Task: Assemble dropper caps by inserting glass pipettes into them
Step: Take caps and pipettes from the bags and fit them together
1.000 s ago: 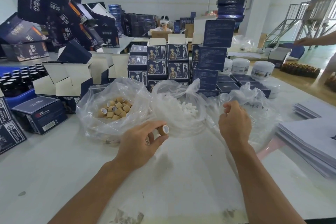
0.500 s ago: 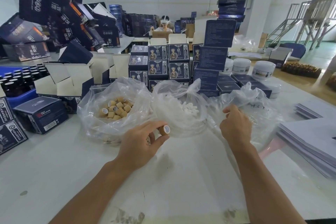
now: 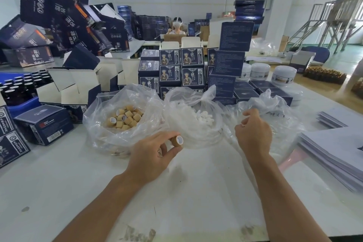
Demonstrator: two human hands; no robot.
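We pinch a tan dropper cap point(image 3: 177, 140) between thumb and fingertips of our left hand point(image 3: 152, 156), white opening toward three o'clock. Our right hand point(image 3: 253, 133), at two o'clock from it, curls loosely by a clear bag point(image 3: 275, 122); whether it holds anything, we cannot tell. Beyond, at eleven o'clock, a bag of caps point(image 3: 125, 118); at twelve, a bag of white pieces point(image 3: 200, 116); farther, stacked blue boxes point(image 3: 177, 68).

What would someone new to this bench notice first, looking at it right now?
Probably the left hand at centre, pinching one tan dropper cap with its white-lined opening showing, just in front of three clear plastic bags. The left bag holds a heap of matching tan caps; the right hand is at the right bag, fingers curled. Behind stands a wall of dark blue boxes.
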